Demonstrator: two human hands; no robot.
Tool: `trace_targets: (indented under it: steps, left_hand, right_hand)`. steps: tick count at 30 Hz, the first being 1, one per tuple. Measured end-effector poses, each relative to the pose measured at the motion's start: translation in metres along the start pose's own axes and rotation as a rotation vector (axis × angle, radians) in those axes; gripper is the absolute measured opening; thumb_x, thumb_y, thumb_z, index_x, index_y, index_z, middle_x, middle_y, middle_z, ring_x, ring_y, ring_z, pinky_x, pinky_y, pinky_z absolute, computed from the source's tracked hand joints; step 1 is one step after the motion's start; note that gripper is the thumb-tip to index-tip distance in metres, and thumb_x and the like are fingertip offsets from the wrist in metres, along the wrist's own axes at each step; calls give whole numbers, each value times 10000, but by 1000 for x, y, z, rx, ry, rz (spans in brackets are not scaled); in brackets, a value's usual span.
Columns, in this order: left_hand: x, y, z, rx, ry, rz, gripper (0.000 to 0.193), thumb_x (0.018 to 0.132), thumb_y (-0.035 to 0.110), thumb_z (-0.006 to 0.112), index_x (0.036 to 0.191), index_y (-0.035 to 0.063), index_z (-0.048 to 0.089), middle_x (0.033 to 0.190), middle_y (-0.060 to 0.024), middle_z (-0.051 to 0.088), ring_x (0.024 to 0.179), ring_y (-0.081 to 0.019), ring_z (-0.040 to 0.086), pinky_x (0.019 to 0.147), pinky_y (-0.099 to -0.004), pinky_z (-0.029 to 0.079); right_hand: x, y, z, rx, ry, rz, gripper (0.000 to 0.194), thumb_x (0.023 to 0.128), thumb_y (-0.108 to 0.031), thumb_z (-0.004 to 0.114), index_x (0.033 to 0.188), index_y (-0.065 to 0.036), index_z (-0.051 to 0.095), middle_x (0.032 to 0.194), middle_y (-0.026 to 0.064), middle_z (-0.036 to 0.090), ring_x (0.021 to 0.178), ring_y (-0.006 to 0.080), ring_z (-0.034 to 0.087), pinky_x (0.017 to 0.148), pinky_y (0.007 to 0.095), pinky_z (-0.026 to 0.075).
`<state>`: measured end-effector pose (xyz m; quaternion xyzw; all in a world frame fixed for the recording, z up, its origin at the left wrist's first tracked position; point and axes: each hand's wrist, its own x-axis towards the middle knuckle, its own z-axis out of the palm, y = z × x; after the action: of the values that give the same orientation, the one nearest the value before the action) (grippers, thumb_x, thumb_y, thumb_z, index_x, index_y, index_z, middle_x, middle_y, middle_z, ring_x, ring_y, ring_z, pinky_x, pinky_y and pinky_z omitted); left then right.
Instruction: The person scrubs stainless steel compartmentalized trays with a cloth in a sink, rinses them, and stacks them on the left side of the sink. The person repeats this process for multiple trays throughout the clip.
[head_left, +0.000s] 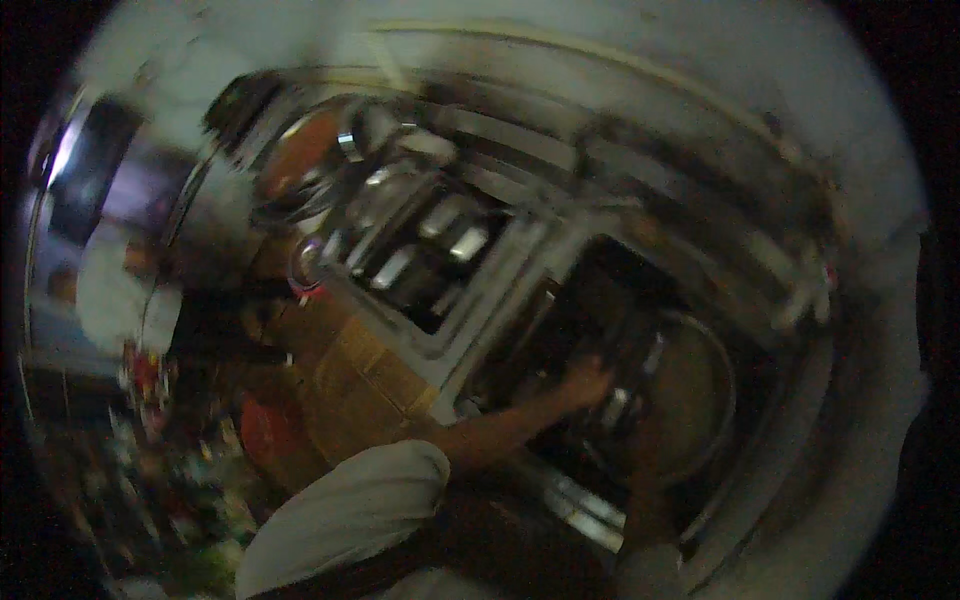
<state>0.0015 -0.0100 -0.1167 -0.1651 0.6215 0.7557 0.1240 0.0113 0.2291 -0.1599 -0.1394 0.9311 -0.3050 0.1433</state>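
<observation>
The picture is dark and blurred by motion. My left hand (592, 379) reaches over a dark recess (619, 274) on the right side of a grey counter. It is beside a large round vessel (686, 390) with a pale rim. Small shiny items (619, 405) lie close to its fingers; whether it grips any of them cannot be made out. My right hand (646, 424) is a dim shape over the near left part of the round vessel, with its forearm coming up from below. Its fingers and anything in them are lost in shadow.
Left of the recess, a dark rectangular basin or tray (431, 326) holds several shiny items. A brown, box-like surface (367, 382) and a red object (274, 431) are nearer my left side. An orange-brown round item (304, 154) is at the back left; long ledges run along the wall.
</observation>
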Motion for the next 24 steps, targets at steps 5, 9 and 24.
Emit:
trace_targets:
  steps: [5, 9, 24]
  left_hand:
    - [-32, 66, -9, 401, 91, -47, 421, 917, 155, 584, 1298, 48, 441, 1126, -53, 581, 984, -164, 533, 884, -328, 439]
    - [-53, 117, 9, 198, 47, 80, 425, 909, 57, 540, 1316, 22, 426, 1154, -98, 593, 1046, -188, 553, 922, -315, 426]
    - [-90, 169, 17, 265, -95, 105, 438, 864, -24, 556, 1284, 13, 442, 1118, -49, 578, 998, -128, 544, 883, -275, 431]
  right_hand:
    - [-13, 43, -1, -107, -66, 165, 452, 844, -178, 628, 1263, -68, 501, 1314, 177, 463, 1086, 302, 535, 889, 417, 464]
    - [-3, -7, -21, 185, 39, 267, 447, 821, -159, 664, 1240, -81, 530, 1318, 175, 454, 1065, 300, 546, 872, 412, 476]
    - [116, -171, -56, 407, 696, -25, 450, 911, -324, 496, 1279, -64, 495, 1410, 191, 361, 1295, 443, 305, 1081, 519, 229]
